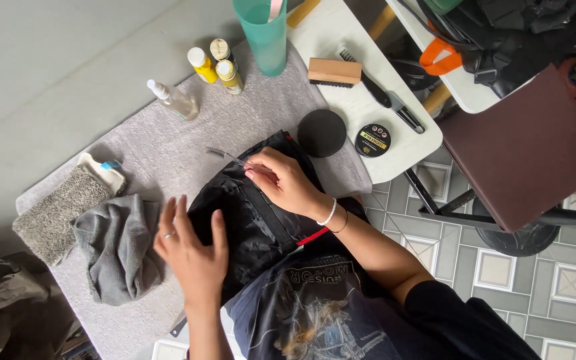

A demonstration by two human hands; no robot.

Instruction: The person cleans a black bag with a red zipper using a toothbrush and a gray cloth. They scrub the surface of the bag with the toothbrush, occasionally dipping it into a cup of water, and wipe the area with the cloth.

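Observation:
A black fabric bag or garment [255,213] lies on a grey towel [161,140] spread over the table. My right hand [281,180] pinches a small thin brush [225,156] whose bristle head sticks out past the black item's far edge. My left hand [191,243] rests flat, fingers spread, on the near left part of the black item, a ring on one finger. A crumpled grey cloth [118,243] sits just left of that hand.
Several small bottles [211,67], a clear spray bottle [175,100] and a teal cup [263,33] stand at the far side. A wooden brush [333,72], round black sponge [321,132] and open polish tin [373,140] lie right. A brown stool [528,147] stands beyond.

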